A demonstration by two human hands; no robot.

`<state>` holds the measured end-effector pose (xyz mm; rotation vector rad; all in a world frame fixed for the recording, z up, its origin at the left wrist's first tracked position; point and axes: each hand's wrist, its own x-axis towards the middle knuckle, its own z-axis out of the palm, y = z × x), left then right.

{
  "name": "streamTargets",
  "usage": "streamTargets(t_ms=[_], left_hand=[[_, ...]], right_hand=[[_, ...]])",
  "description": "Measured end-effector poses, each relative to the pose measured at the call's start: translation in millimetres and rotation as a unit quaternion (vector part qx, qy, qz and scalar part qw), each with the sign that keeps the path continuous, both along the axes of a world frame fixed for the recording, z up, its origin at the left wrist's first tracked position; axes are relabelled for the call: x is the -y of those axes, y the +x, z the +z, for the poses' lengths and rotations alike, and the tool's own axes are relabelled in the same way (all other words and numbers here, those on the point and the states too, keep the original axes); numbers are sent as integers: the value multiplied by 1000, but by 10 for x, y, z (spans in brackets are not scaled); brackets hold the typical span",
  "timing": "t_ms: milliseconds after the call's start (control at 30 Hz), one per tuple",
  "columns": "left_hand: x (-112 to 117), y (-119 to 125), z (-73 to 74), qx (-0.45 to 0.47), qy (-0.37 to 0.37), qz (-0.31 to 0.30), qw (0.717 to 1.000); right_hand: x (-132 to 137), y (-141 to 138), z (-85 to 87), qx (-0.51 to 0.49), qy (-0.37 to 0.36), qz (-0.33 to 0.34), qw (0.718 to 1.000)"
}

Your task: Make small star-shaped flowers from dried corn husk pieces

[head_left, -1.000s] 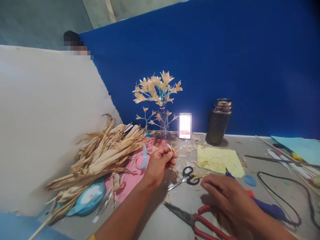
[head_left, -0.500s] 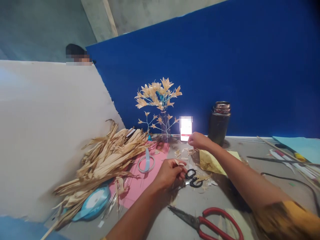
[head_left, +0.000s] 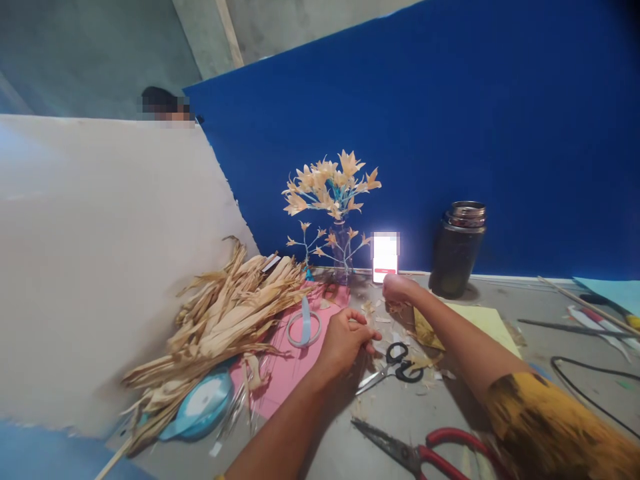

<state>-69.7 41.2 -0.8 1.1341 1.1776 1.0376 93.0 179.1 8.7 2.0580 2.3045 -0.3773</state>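
My left hand (head_left: 345,340) is over the middle of the table, its fingers loosely stretched and apart, with nothing visible in them. Just right of its fingertips lie small black-handled scissors (head_left: 393,368), blades pointing toward me. My right hand (head_left: 399,289) reaches to the table in front of a lit phone (head_left: 385,260) and pale husk scraps (head_left: 369,309); its fingers are hidden behind the back of the hand. Beneath the right forearm is a yellow paper sheet (head_left: 480,323) with a brownish husk piece (head_left: 426,331) at its left end.
Dried corn husks (head_left: 240,313) are heaped at left, beside a blue ribbon roll (head_left: 203,407). A tape ring (head_left: 304,330) lies on pink paper (head_left: 280,373). Husk flowers (head_left: 333,183) stand behind. A dark flask (head_left: 457,250) is at right, red-handled shears (head_left: 425,453) in front.
The husk piece that was in my left hand no longer shows there, and its fingers have opened. My right hand has lowered slightly in front of the phone. The view has shifted left.
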Motion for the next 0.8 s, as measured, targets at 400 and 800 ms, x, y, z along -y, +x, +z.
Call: streamTargets(t_ms=[400,800], left_hand=[[55,43,-11,91,-10,-9,996],[321,314,-14,147,-2,-90,985]], right_hand=[[844,329,426,-301,51,-8,952],[1761,529,0,-535,33,-108,838]])
